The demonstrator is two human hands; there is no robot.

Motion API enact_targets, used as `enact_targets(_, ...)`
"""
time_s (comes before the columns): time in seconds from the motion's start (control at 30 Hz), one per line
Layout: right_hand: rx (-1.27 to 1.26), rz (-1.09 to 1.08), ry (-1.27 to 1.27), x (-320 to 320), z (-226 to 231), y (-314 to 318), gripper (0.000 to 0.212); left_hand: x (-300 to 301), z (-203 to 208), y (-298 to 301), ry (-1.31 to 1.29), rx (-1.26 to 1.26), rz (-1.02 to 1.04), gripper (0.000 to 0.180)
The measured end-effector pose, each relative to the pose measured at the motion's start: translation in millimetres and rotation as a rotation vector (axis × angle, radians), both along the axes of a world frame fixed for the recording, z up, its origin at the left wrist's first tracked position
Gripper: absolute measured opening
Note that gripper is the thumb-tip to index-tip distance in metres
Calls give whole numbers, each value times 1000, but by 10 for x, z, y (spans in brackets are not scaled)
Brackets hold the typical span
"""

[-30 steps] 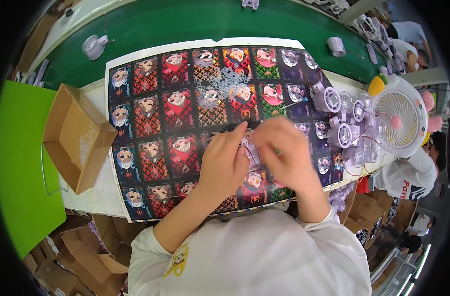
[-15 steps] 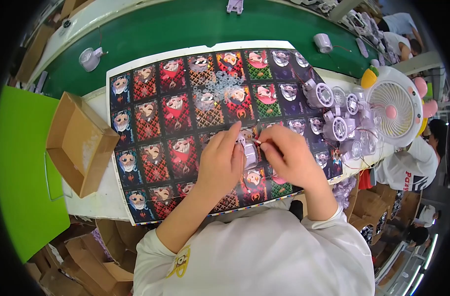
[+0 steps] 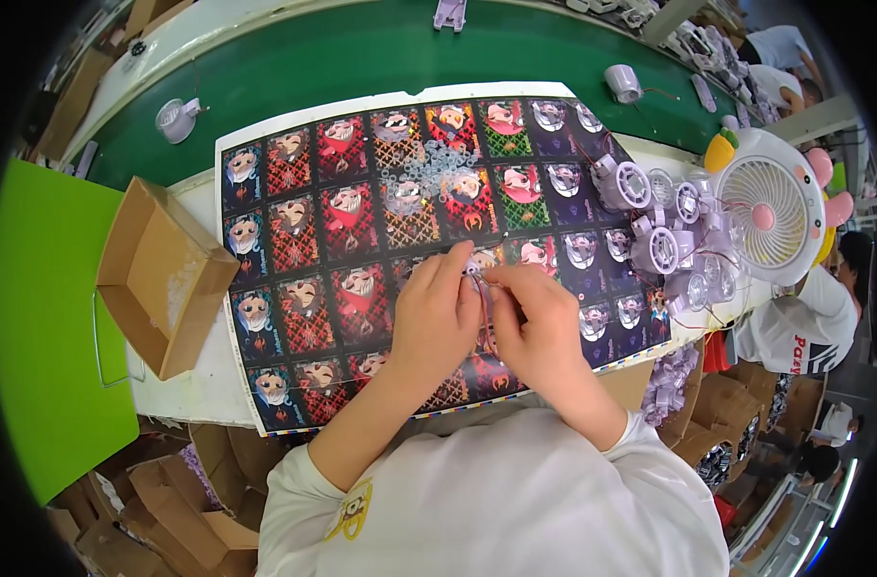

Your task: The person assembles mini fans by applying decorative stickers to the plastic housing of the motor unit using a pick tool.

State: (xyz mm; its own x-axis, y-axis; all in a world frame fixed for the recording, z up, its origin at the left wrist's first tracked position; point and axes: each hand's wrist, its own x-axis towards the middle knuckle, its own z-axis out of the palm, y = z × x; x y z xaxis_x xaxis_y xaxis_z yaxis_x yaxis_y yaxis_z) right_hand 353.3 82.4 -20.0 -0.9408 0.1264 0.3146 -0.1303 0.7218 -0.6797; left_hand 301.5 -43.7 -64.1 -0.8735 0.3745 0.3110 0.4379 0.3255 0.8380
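Between my hands is a small lilac plastic housing (image 3: 472, 268), mostly covered by fingers. Thin red and dark wires (image 3: 487, 322) trail from it toward me. My left hand (image 3: 436, 306) is closed around its left side. From the right, my right hand (image 3: 536, 313) reaches it with bent fingers pressed where the wires come out; exactly what the fingertips pinch is hidden. Beneath both hands lies a large printed sheet (image 3: 356, 236) of cartoon character cards. A pile of small clear rings (image 3: 429, 173) rests on it, beyond my hands.
An open cardboard box (image 3: 159, 279) sits at left, beside a green panel (image 3: 63, 337). Lilac housings with wires (image 3: 661, 250) crowd the right, next to a white fan (image 3: 763, 207). Behind runs a green belt (image 3: 332, 58) carrying a lilac cup (image 3: 623, 85). Other people work at far right.
The housing has turned between my hands, so its lilac cup side no longer shows and the wires hang toward me. My right hand has moved left and nearer. The sheet shifted slightly right in view.
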Motion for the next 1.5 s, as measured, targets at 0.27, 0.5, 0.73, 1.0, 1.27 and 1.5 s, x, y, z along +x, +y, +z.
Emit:
enact_targets(0.27,-117,-26,0,-100,38,64,16,-24,10,-15,12,-7,-19,37)
enact_targets(0.5,42,476,-132,-476,333,450,15,-78,62,-85,9,-18,-93,31)
enact_targets(0.73,116,216,-193,-431,151,940,13,-160,375,-394,76,-118,-218,30)
enact_targets(1.0,125,-126,-227,-269,-241,1077,29,-1757,1040,86,725,-784,-215,23)
enact_targets(1.27,64,-47,-243,-211,-195,1061,32,-3140,330,290,720,-1050,12,26)
enact_targets(1.5,136,-35,-233,-224,-246,1089,28,-2678,620,2176,739,-387,-319,34)
